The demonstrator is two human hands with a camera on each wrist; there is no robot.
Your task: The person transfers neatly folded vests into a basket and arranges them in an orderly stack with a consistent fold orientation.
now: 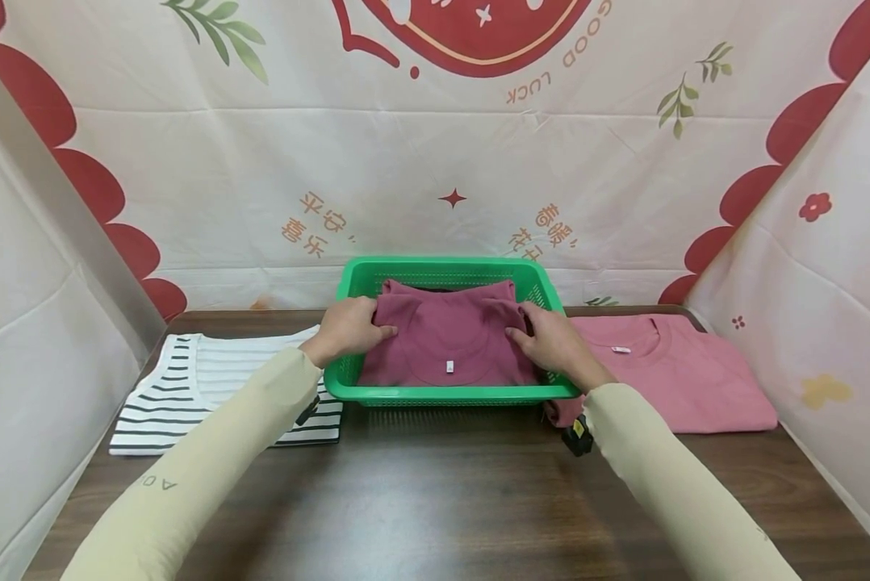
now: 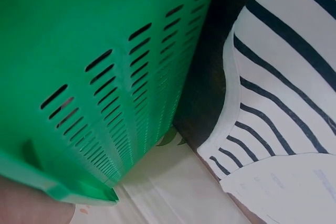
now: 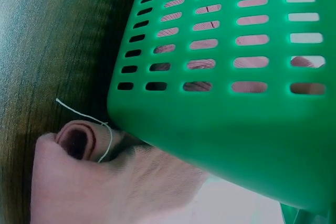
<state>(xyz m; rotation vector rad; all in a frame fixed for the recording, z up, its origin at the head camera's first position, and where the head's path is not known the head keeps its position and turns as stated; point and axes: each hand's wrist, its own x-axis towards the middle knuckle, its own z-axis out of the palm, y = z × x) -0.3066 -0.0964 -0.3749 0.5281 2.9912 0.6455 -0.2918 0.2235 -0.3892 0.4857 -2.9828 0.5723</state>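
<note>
One left hand (image 1: 348, 329) and one right hand (image 1: 555, 344) pinch opposite sides of the folded maroon shirt (image 1: 445, 339) within the green basket (image 1: 449, 393) on the table (image 1: 442, 500), where an even, level hold would likely keep its folds neat.

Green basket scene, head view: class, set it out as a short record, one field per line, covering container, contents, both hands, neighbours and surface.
Container: green perforated basket
Contents: maroon T-shirt, small white label at its neck
Left hand: grips the maroon T-shirt's left side
Right hand: grips its right side
Left neighbour: white shirt with dark stripes
Right neighbour: pink T-shirt, white neck label
Surface: brown wood-grain table
</note>
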